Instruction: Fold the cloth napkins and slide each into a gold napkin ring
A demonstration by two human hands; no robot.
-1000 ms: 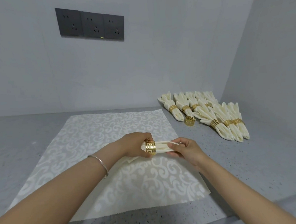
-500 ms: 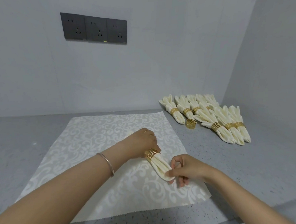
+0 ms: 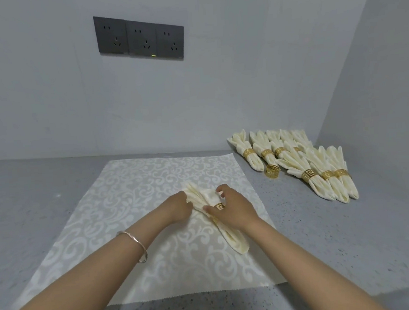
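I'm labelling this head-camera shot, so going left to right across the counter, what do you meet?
Bracelet → left hand → right hand → loose gold ring → pile of ringed napkins. The napkin at both hands overlaps them, so I skip it.

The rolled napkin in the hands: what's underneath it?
A patterned cream cloth, spread flat on the grey counter. Its patch directly beneath the napkin is covered, so cannot be seen.
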